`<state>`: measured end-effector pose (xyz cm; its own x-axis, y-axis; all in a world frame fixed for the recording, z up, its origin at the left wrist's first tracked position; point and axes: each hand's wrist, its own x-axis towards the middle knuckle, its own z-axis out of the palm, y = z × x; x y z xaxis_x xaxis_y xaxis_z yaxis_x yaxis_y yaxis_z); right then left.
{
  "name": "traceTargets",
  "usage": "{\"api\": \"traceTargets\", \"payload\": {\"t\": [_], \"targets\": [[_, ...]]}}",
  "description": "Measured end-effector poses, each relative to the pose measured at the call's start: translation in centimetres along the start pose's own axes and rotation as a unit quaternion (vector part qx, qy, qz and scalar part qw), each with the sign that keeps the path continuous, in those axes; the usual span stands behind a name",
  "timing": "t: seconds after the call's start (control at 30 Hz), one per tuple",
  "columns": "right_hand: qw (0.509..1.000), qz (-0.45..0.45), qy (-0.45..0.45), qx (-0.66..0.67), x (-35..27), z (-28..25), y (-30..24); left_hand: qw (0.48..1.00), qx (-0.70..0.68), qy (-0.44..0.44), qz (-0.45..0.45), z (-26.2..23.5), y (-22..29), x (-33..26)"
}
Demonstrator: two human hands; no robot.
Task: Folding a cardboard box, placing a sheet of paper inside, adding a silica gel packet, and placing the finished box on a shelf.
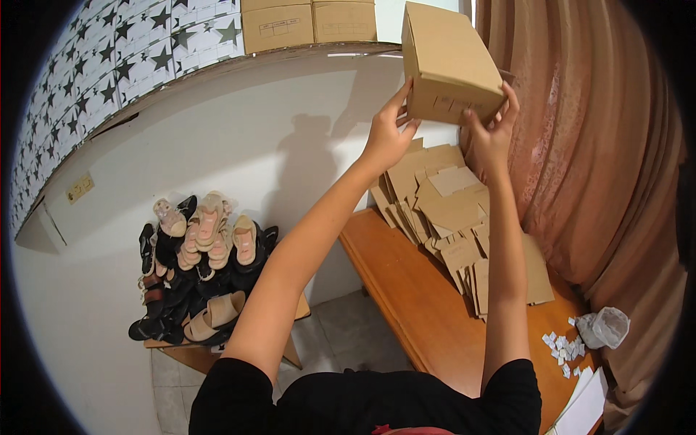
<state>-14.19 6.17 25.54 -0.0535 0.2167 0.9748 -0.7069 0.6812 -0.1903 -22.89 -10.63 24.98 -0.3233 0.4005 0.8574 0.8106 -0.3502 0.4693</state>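
Observation:
Both arms are raised high, and between my hands is a closed brown cardboard box (453,51). My left hand (390,136) grips the near left edge, with the fingers along its side and the thumb low. On the near right corner, my right hand (494,134) has its thumb against the front face and its fingers round the side. The box is level with a high shelf (319,49), to the right of the brown cardboard boxes (279,27) there. Its far side is hidden.
White star-patterned boxes (145,43) line the shelf's left part. Below right, flattened cardboard (453,196) lies on a wooden table (391,268), with small white packets (562,349) and a clear plastic bag (603,328). Shoes (206,239) are piled lower left. A brown curtain (580,145) hangs right.

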Motion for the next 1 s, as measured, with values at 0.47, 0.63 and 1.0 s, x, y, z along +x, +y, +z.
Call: {"api": "traceTargets", "payload": {"t": [0.47, 0.63, 1.0], "targets": [[0.99, 0.069, -0.111, -0.043, 16.3, 5.6, 14.4, 0.991, 0.095, 0.065, 0.075, -0.4, -7.5, 13.4], [0.987, 0.082, -0.134, -0.025, 17.8, 8.4, 17.7, 0.934, 0.326, 0.101, 0.105, -0.2, -9.7, 14.0], [0.979, 0.074, -0.161, -0.099, 18.7, 11.5, 21.2, 0.812, 0.57, 0.094, 0.085, -1.2, -12.3, 14.0]]}}
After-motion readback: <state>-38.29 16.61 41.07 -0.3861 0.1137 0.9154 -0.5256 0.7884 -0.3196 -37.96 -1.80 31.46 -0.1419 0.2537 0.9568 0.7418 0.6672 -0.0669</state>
